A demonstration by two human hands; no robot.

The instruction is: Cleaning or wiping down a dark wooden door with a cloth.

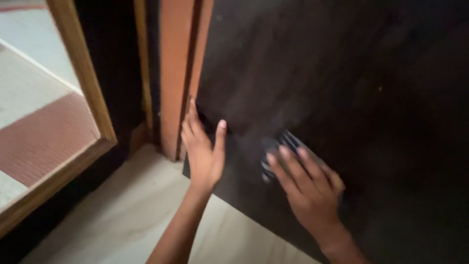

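A dark brown door panel (342,88) fills the right side of the head view. My left hand (202,146) lies flat against the door's lower left edge, fingers pointing up, thumb apart. My right hand (308,183) presses a dark striped cloth (281,146) against the door's face, fingers spread over it. Only part of the cloth shows beyond my fingers.
An orange-brown door frame post (173,73) stands just left of the door. Further left is a lighter wooden frame (83,73) with a red and pale floor (39,132) beyond it. A pale tiled floor (127,215) lies below.
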